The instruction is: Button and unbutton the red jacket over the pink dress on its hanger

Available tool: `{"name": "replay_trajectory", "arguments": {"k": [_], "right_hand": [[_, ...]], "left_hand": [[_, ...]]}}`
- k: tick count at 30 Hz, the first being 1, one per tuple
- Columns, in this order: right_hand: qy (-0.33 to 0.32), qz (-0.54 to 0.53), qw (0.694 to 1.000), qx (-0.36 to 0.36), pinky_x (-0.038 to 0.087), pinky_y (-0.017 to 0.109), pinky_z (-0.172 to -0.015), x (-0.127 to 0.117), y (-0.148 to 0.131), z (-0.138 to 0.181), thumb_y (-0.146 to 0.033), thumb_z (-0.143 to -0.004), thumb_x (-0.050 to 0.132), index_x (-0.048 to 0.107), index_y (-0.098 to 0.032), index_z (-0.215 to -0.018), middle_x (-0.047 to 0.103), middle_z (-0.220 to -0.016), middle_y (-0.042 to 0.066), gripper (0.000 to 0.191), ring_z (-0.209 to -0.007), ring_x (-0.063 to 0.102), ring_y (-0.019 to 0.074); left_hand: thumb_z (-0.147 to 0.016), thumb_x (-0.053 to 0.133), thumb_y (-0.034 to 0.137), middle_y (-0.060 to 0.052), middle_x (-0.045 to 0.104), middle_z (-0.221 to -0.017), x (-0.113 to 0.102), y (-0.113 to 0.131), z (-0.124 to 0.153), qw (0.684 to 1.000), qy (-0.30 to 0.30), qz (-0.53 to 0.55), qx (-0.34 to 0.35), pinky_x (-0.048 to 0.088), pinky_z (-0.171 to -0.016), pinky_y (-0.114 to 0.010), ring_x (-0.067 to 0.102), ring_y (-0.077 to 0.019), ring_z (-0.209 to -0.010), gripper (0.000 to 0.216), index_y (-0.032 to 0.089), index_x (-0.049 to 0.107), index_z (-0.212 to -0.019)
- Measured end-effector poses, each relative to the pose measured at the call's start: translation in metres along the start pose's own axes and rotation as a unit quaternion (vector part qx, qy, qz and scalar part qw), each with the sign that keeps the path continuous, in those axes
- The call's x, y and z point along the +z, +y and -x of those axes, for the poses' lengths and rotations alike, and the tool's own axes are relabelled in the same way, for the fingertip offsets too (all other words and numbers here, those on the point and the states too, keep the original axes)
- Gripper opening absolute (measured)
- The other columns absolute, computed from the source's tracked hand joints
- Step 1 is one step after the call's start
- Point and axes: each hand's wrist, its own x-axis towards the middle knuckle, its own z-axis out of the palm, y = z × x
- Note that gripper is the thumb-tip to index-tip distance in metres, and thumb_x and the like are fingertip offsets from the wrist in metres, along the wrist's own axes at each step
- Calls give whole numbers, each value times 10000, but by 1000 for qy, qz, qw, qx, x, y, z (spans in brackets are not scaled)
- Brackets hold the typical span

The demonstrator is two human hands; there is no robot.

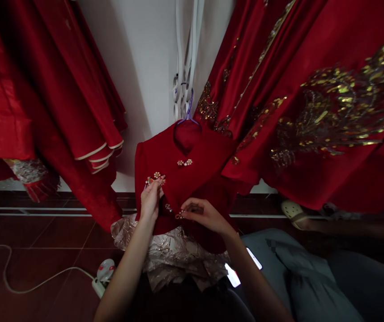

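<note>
A small dark red dress (192, 176) hangs on a purple hanger (188, 112) against the white wall. It has pearl and gold clasps (184, 163) down its front. My left hand (151, 199) pinches the dress's left front edge just under one clasp (155, 178). My right hand (202, 215) is closed in a pinch on a lower clasp (179, 215) at the dress's front. A pale gold lace skirt (168, 252) spreads out below the red bodice, over my lap.
Long red gowns hang at the left (61, 98) and, with gold sequin embroidery, at the right (313, 103). A white power strip (104, 275) and cord lie on the dark red tiled floor. A lit phone (232, 273) rests by grey fabric (299, 277). A white shoe (292, 211) sits at the right.
</note>
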Motion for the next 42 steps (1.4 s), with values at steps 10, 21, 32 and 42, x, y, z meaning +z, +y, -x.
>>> {"name": "replay_trajectory", "arguments": {"k": [10,21,32,42], "right_hand": [[4,8,1000,-1,452,269,-713,4,0,-1,-368,-769,658,604,-171,-877,661,-850,36,230,-782,604,141],[-113,70,991,25,428,239,-629,-35,-17,23,-336,-783,655,564,-177,-860,607,-763,0,199,-680,545,103],[-101,71,992,31,442,245,-640,-50,-18,32,-358,-788,650,558,-181,-870,601,-767,1,215,-691,552,103],[-103,130,985,40,463,272,-679,-45,-13,29,-431,-793,629,615,-180,-944,649,-818,25,293,-750,585,133]], "left_hand": [[-676,687,275,-70,716,-986,6,-2,0,999,44,20,11,499,-706,-209,669,-117,-801,247,156,709,-891],[-853,533,362,-51,650,-929,48,44,-2,853,-199,-388,289,484,-745,-272,587,-155,-864,254,232,664,-1028],[-885,497,310,-88,551,-1057,83,77,-30,479,-286,-663,499,379,-887,-425,458,-243,-1022,205,183,652,-930],[-908,443,272,8,616,-819,79,76,-36,501,-334,-591,536,114,-1143,-527,568,-149,-871,150,196,570,-887]]}}
